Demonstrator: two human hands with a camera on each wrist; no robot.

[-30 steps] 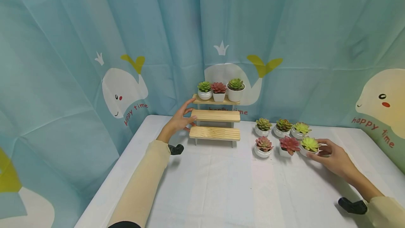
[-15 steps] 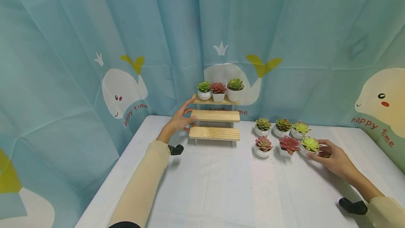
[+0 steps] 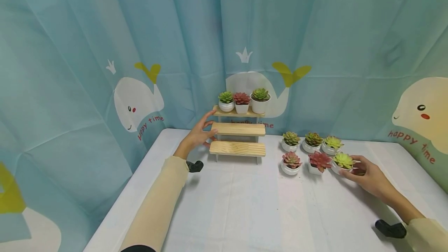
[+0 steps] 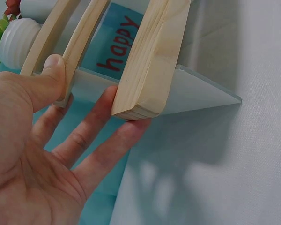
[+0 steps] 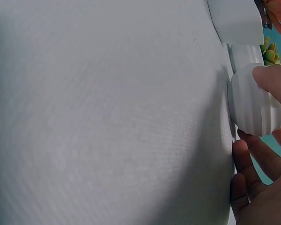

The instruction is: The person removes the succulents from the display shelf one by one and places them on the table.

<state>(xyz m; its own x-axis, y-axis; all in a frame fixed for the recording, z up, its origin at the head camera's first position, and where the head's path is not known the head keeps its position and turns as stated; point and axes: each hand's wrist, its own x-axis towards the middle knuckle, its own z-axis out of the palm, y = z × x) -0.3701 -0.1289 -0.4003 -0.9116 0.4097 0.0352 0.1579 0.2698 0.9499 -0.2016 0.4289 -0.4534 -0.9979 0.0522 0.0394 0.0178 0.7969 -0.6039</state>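
Observation:
At the left end of a three-tier wooden shelf stand (image 3: 238, 129), my left hand (image 3: 198, 134) grips the boards. In the left wrist view its thumb (image 4: 54, 75) lies on one board, with the fingers spread along the stand's end. My right hand (image 3: 371, 174) holds a yellow-green potted succulent (image 3: 343, 161) at the front right of a plant group. The right wrist view has the thumb and fingers around its round white pot (image 5: 254, 103), which appears to rest on the table. Three potted succulents (image 3: 242, 103) stand on the top tier; the lower two tiers are bare.
Beside the held plant are a red succulent (image 3: 319, 161) in a square pot and a pinkish one (image 3: 291, 163). Behind them stand several more succulents (image 3: 312, 142) in round white pots. A white cloth covers the table (image 3: 252, 205); a blue curtain (image 3: 196, 30) hangs behind.

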